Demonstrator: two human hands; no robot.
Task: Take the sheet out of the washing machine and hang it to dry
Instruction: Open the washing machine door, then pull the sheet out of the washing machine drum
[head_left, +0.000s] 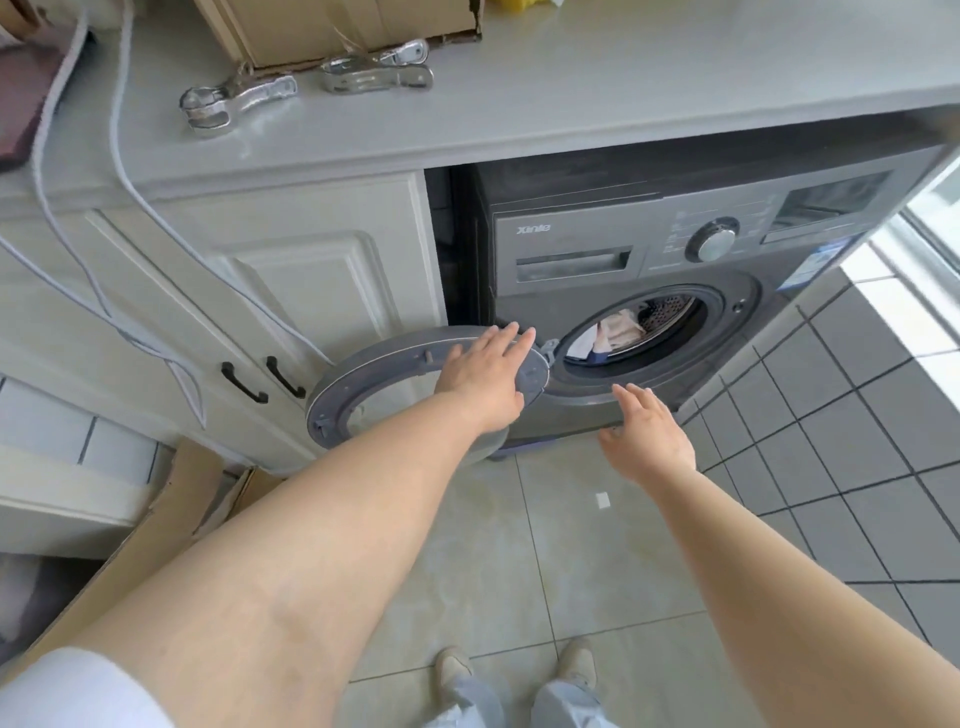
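A grey front-loading washing machine (644, 244) stands under the counter. Its round door (374, 384) is swung wide open to the left. Inside the drum, a pale sheet (615, 332) lies bunched up, only partly visible through the opening. My left hand (488, 374) rests flat on the inner face of the open door with fingers straight. My right hand (649, 431) hovers open in front of the drum's lower rim, touching nothing.
The grey countertop (571, 93) holds two large metal clips (239, 101) (379, 70) and a cardboard box (332, 26). A white cord (135, 171) hangs over white cabinet doors (291, 280). Cardboard (171, 519) lies on the floor at left. Tiled floor (571, 561) spreads below, my feet on it.
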